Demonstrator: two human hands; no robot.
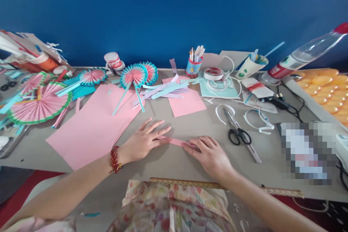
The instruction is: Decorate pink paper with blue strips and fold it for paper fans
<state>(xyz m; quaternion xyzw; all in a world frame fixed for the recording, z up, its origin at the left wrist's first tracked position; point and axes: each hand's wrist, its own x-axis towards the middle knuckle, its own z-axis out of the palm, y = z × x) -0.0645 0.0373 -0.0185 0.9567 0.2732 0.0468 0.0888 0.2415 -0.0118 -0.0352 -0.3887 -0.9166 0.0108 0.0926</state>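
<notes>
A narrow folded pink paper strip (176, 141) lies on the grey table (174, 163) between my hands. My left hand (143, 141) lies flat with fingers spread, its fingertips pressing the strip's left end. My right hand (208, 154) rests palm down with fingers stretched out over the strip's right end. A red bead bracelet (114, 159) circles my left wrist. Neither hand grips anything.
A stack of pink sheets (92, 127) lies left of my hands, a single pink sheet (186, 103) beyond them. Scissors (239, 134) lie to the right. Folded paper fans (136, 74), a pen cup (193, 66), a tape roll (213, 73) and a plastic bottle (301, 56) crowd the back.
</notes>
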